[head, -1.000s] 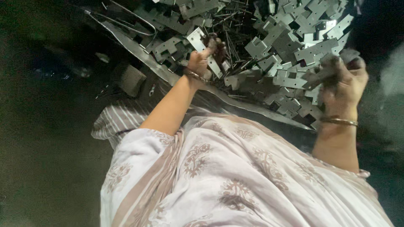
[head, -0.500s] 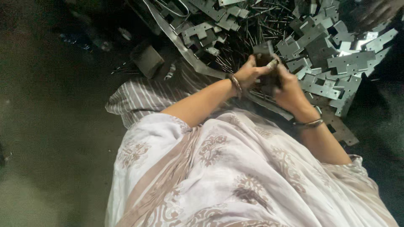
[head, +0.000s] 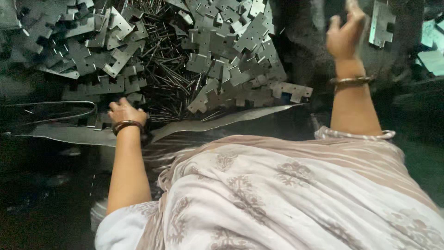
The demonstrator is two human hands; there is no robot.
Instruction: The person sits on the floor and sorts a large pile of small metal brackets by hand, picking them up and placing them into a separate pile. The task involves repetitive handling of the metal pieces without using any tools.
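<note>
A big heap of grey stamped metal plates (head: 240,51) lies in front of me, mixed with thin metal pins (head: 169,76). My left hand (head: 125,112), a bangle on its wrist, rests knuckles-up at the heap's near left edge, fingers curled down onto the plates; what they grip is hidden. My right hand (head: 344,34) is raised at the upper right over a dark gap, fingers spread apart. A single notched plate (head: 382,23) is just right of its fingertips; whether they touch it is unclear.
A long bent sheet-metal strip (head: 222,121) borders the heap's near side. A wire loop (head: 55,111) lies at the left. More pale plates (head: 432,44) sit at the far right. My lap is covered by patterned white and beige cloth (head: 300,194).
Both hands were together at the heap's middle half a second ago. Now they are apart: the left has dropped to the near left edge, the right has swung up and to the right.
</note>
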